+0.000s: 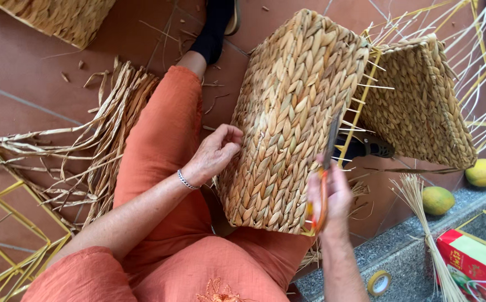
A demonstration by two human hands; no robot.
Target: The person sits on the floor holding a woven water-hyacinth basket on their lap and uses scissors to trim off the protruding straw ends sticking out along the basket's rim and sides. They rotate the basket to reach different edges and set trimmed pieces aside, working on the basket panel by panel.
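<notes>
Basket [287, 123], woven, frame centre on my lap, long axis tilted upper right to lower left. My left hand [216, 154] presses its side, fingers curled; right hand [329, 196] clamped on orange scissors [322, 184] at its rim. Loose reeds [92, 140] left, mangoes [437, 199] lower right; tiled floor [24, 67] open upper left.

Scissors [322, 184] against woven basket [293, 112]
</notes>
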